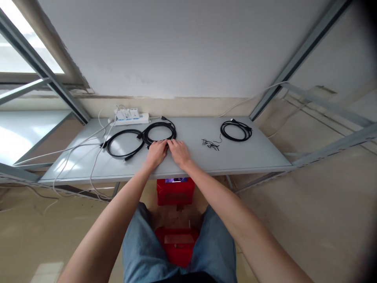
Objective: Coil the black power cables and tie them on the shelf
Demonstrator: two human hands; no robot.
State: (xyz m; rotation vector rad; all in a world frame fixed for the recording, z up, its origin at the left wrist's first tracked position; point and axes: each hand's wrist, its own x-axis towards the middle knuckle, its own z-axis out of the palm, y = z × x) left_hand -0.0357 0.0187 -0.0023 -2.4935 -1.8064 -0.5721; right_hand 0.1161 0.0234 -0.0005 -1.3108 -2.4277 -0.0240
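Note:
My left hand (156, 152) and my right hand (179, 151) rest side by side on the grey shelf table (250, 157), fingers curled and pinched on the near edge of a coiled black cable (159, 132). A second coiled black cable (123, 143) lies just to the left, touching the first coil. A third black coil (236, 130) sits apart at the right. A small heap of thin black ties (211, 144) lies between my right hand and that coil.
A white power strip (129, 116) with plugs stands at the back left; white cords (79, 151) trail off the left and front edges. Metal shelf struts (294, 59) flank both sides. Red crates (175, 190) sit on the floor under the table, between my knees.

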